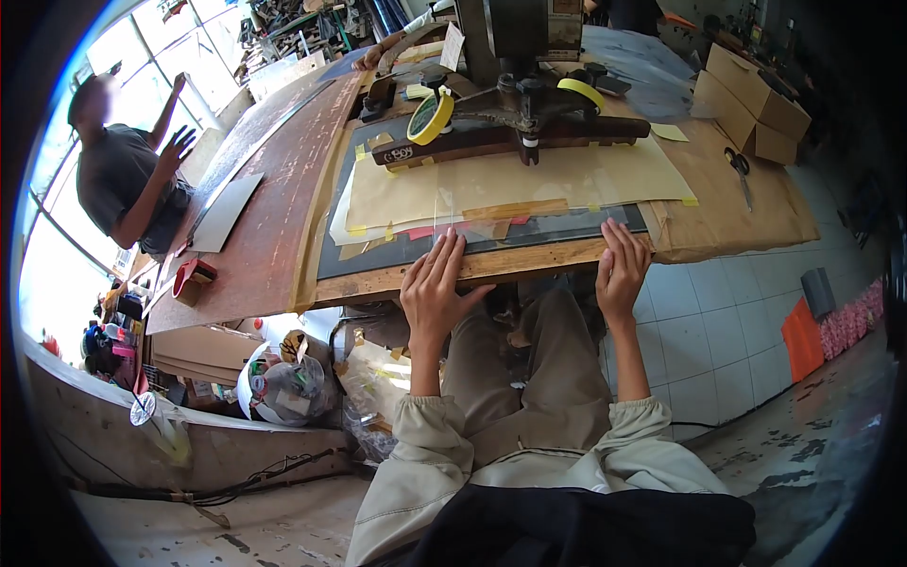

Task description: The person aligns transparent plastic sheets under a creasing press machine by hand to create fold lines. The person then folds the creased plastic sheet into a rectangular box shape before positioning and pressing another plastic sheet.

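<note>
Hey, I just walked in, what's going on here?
The left hand and right hand rest on the wooden front edge of the worktable, apparently holding nothing. Beyond them, a large cream paper sheet lies partly under a long dark bar, with two yellow tape rolls nearby. Off to the left, a person in a dark shirt stands with both hands raised.

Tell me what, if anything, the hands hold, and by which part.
Nothing is gripped; the left hand and right hand rest with fingers on the wooden edge.
</note>
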